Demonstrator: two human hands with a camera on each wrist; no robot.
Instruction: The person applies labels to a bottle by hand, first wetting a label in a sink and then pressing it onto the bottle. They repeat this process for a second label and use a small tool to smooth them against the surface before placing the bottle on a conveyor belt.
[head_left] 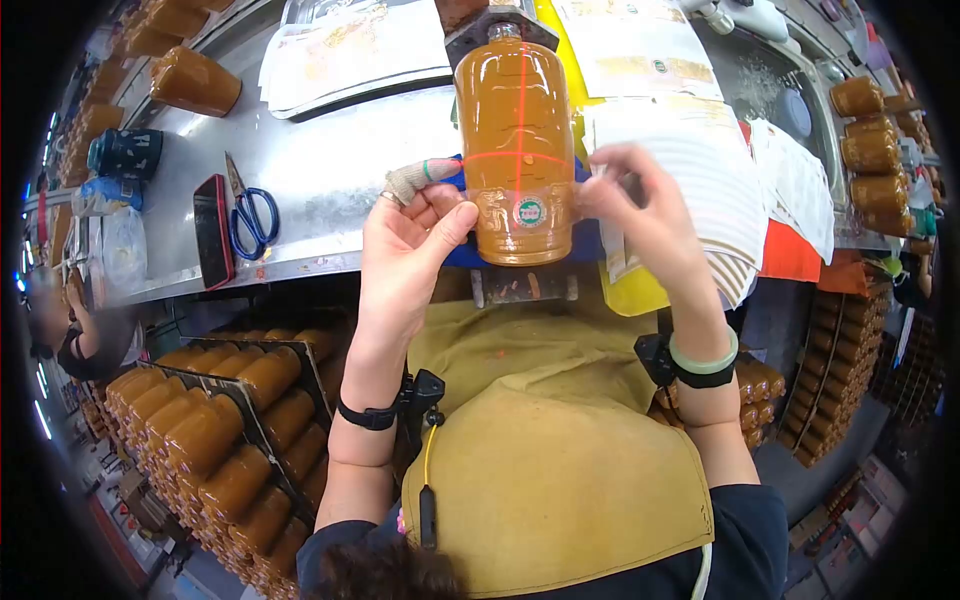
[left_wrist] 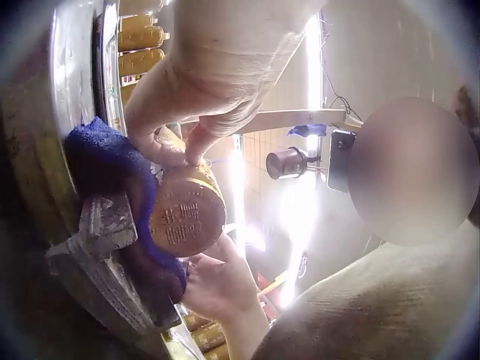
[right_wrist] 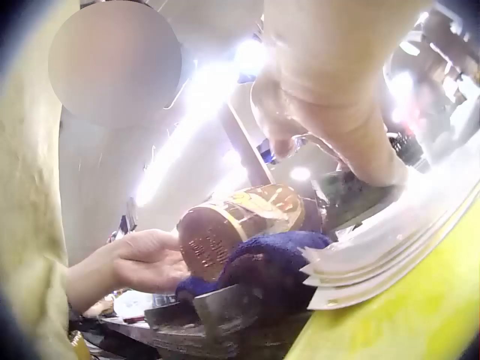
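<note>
An amber-brown bottle [head_left: 515, 110] lies on blue cloth [left_wrist: 112, 161], its neck pointing away from the body. Across its lower part runs a clear label with a round green emblem [head_left: 529, 211]; red light lines cross the bottle. My left hand [head_left: 400, 250] is at its left side, thumb extended against the label's edge, a cloth cover on one finger. Blurred beside the right edge is my right hand [head_left: 660, 220], fingers loosely bent; contact there is unclear. The wrist views show the embossed bottle base [left_wrist: 187, 217], with my left palm [right_wrist: 150, 262] turned up beside it.
White label sheets [head_left: 690, 180] fan out at the right over yellow material [head_left: 635, 290]. Blue-handled scissors [head_left: 254, 222], a red-edged phone [head_left: 212, 232] and a dark cup [head_left: 127, 153] are at the left. Many brown bottles [head_left: 205, 432] are stacked below the table.
</note>
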